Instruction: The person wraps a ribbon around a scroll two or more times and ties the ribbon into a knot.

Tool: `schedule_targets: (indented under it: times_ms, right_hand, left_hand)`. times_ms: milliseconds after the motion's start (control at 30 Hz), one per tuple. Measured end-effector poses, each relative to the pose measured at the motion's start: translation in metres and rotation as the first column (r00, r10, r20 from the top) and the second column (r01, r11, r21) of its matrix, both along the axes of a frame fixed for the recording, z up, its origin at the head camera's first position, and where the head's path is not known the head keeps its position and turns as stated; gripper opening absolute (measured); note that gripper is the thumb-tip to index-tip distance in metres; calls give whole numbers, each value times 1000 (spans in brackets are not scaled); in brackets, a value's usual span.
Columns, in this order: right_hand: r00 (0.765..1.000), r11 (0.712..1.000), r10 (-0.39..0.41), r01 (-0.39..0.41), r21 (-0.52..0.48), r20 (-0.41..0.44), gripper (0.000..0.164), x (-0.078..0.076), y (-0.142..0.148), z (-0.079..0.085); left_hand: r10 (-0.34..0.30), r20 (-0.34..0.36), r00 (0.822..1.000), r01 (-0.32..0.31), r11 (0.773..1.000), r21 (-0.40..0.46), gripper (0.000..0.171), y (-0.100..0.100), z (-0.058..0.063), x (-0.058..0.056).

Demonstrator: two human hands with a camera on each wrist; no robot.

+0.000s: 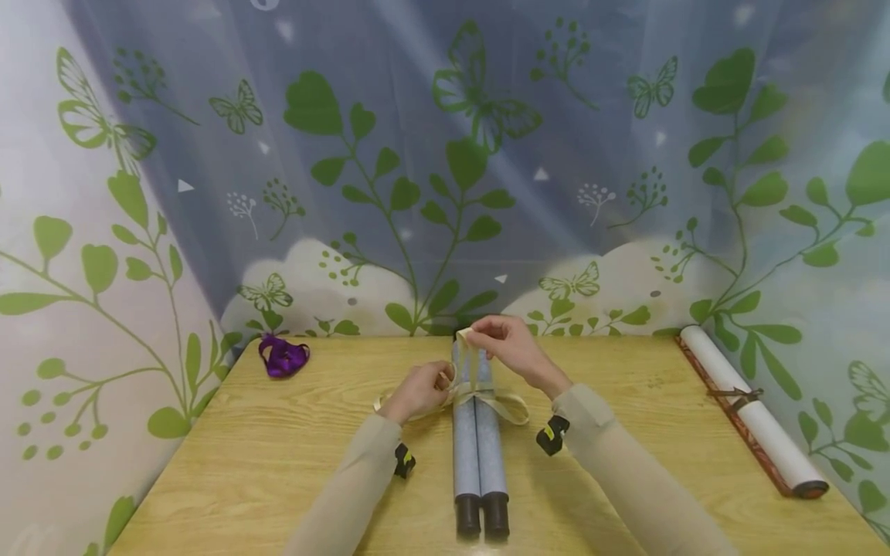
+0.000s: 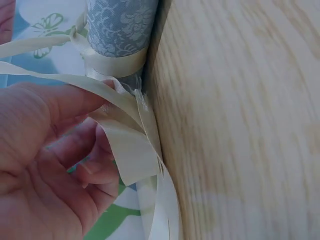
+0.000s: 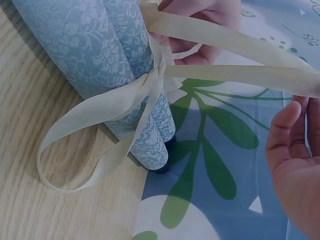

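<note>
Wood-grained surface (image 1: 271, 432) carries the blue twin-roll scroll (image 1: 465, 455), long axis running front to back, cream ribbon (image 3: 217, 33) knotted across its far half. Left hand (image 1: 417, 391), nearer the knot (image 3: 158, 74) and left of it, has fingers curled on ribbon; right hand (image 1: 516, 349) pinches ribbon raised above the far end.

The left hand (image 1: 420, 390) is emerging from a plain beige left sleeve (image 1: 351, 490), the right hand (image 1: 513, 349) from a matching long right sleeve (image 1: 636, 471). The right cuff (image 1: 587, 411), nearer the table's (image 1: 278, 440) right edge, is showing a squared fold. Blocky black left (image 1: 405, 461) and right (image 1: 553, 435) wrist devices are bearing bright yellow markings.
</note>
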State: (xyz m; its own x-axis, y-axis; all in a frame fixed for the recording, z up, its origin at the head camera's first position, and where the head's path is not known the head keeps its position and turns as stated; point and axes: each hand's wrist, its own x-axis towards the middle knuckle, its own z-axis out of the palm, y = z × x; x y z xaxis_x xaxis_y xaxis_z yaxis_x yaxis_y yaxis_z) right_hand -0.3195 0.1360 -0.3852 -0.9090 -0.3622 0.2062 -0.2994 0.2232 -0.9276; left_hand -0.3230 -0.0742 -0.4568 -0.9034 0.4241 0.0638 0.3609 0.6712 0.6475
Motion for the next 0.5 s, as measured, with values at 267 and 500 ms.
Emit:
schedule_targets:
  times_ms: [267, 500]
  right_hand:
    - [1000, 1000, 9, -9, 2, -3, 25, 8, 0, 9]
    - [1000, 1000, 11, -10, -13, 11, 25, -3, 2, -1]
  left_hand:
    - [67, -114, 991, -62, 997, 51, 19, -10, 13, 0]
    - [123, -143, 982, -109, 989, 100, 21, -25, 45, 5]
